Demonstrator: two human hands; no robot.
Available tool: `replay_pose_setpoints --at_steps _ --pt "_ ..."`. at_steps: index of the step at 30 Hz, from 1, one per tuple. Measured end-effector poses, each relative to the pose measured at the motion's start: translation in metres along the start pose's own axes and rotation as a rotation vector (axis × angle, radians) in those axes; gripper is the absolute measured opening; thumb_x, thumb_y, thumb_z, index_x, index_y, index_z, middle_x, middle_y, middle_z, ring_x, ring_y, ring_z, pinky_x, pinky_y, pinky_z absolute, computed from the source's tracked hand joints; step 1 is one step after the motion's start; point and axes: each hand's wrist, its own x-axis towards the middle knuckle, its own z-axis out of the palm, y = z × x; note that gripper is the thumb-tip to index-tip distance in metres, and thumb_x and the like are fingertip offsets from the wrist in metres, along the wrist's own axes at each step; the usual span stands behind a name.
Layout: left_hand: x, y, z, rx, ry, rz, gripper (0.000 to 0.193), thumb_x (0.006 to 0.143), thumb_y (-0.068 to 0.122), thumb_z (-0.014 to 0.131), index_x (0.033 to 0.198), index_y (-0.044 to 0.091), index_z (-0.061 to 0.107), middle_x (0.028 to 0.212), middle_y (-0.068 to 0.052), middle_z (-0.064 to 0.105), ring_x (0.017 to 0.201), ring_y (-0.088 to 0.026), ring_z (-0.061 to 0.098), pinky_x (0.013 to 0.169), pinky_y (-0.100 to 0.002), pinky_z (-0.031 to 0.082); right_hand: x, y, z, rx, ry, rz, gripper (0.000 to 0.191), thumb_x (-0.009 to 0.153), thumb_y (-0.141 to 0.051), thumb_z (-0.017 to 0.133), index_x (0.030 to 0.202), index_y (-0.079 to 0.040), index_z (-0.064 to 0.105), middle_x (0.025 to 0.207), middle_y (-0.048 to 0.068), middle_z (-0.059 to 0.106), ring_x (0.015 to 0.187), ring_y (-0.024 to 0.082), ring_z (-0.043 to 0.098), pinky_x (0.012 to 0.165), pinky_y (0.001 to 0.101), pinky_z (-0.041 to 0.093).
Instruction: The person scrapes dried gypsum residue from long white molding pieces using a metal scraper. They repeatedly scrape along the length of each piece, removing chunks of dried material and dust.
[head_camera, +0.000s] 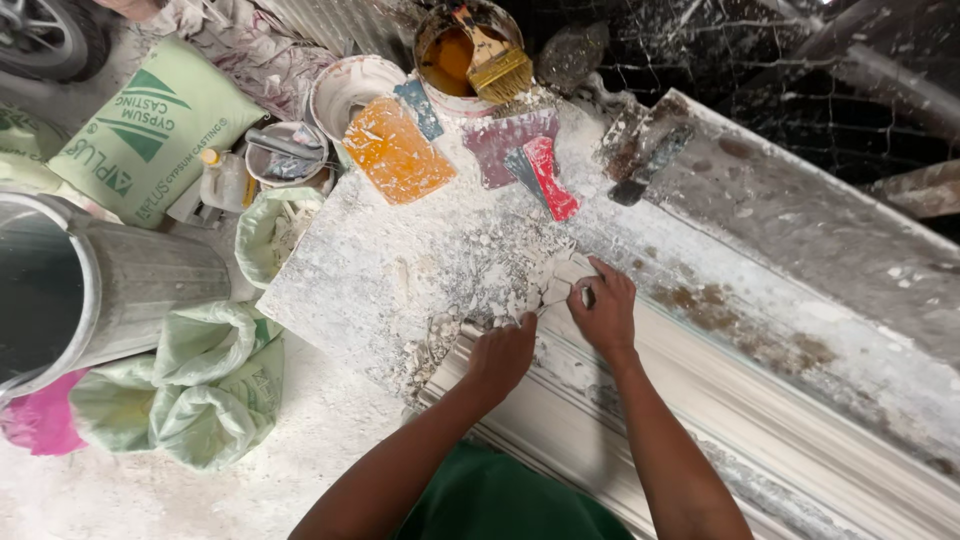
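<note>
Fingers (585, 275) on plaster moulding (700, 400)

Both hands on moulding (700, 400) near centre, scrapers (520, 160) beyond them, paint pot (465, 50) far, metal bin (90, 290) left, sacks (200, 380) beside bin

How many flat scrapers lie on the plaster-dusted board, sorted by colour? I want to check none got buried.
Orange scraper: 1
Blue scraper: 1
Maroon scraper: 1
Red scraper: 1
Dark teal scraper, partly under the red one: 1
Total: 5

Both the left hand and the right hand work plaster bits below them; neither touches a scraper.
</note>
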Motion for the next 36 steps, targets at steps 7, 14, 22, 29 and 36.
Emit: replay_pose_setpoints --at_steps 7,14,22,29,36 --pt "-0.002 0.04 -0.031 -0.038 -0.141 -0.087 0.033 0.098 0.007 0.054 0.129 0.001 0.043 0.09 -0.023 0.073 0.082 -0.037 0.075 0.069 -0.047 0.061 -0.002 0.007 -0.016 0.009 0.019 0.0 0.011 0.086 -0.018 0.074 0.087 -0.009 0.069 0.139 0.011 0.061 0.124 0.034 0.055 0.114 0.0487 0.034" --pt "0.007 0.035 -0.055 -0.024 -0.205 -0.086 0.023 0.104 0.009 0.048 0.125 0.0 0.046 0.089 -0.022 0.074 0.082 -0.034 0.076 0.067 -0.046 0.062 0.006 -0.005 -0.013 -0.043 -0.005 0.004 0.013 0.086 -0.021 0.072 0.085 -0.009 0.066 0.142 0.013 0.059 0.128 0.033 0.051 0.115 0.0499 0.031" --pt "-0.002 0.015 -0.063 -0.002 -0.313 -0.094 0.023 0.103 0.009 0.048 0.125 0.002 0.045 0.096 -0.021 0.075 0.088 -0.035 0.076 0.073 -0.048 0.061 -0.003 -0.032 -0.005 -0.076 -0.037 0.001 0.024 0.092 -0.028 0.072 0.086 -0.007 0.064 0.142 0.014 0.058 0.13 0.033 0.05 0.115 0.05 0.031" --pt "0.016 0.023 -0.068 -0.061 -0.303 -0.171 0.021 0.101 0.01 0.051 0.121 0.004 0.049 0.106 -0.021 0.072 0.099 -0.037 0.073 0.078 -0.051 0.061 -0.004 -0.032 -0.005 -0.075 -0.012 -0.031 0.022 0.092 -0.025 0.072 0.088 -0.004 0.063 0.141 0.016 0.057 0.13 0.035 0.051 0.115 0.0513 0.032" --pt "0.007 0.005 -0.06 0.114 -0.2 -0.015 0.031 0.101 0.012 0.053 0.129 0.0 0.047 0.096 -0.017 0.076 0.085 -0.031 0.077 0.066 -0.045 0.062 -0.006 -0.035 -0.005 -0.078 -0.02 -0.053 0.019 0.091 -0.021 0.071 0.089 -0.003 0.065 0.144 0.015 0.058 0.125 0.035 0.052 0.114 0.0491 0.033"
